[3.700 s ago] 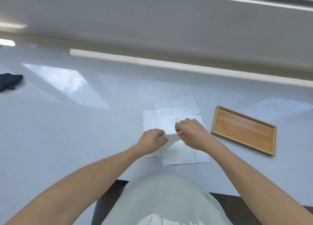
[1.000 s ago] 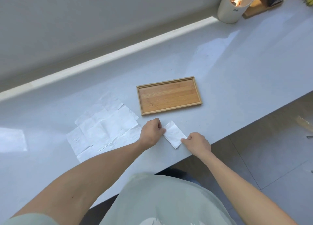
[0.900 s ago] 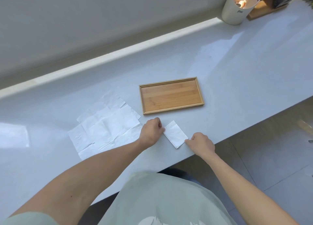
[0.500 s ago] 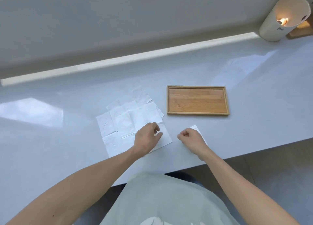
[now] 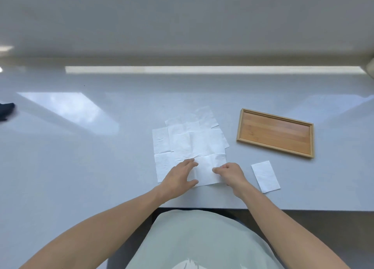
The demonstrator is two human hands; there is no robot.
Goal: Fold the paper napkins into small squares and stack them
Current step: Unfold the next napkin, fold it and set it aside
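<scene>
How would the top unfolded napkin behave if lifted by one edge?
The napkin is thin and creased, so it would likely droop. It looks light and may drag the loose sheets beneath. The right hand pinching its edge could tear it.

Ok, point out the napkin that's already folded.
The folded napkin lies alone on the counter, right of the right hand and near the wooden tray. It is a small rectangle; the unfolded napkins lie overlapped.

Head-worn camera looks steeply down, close over the counter (image 5: 81,167) edge.
</scene>
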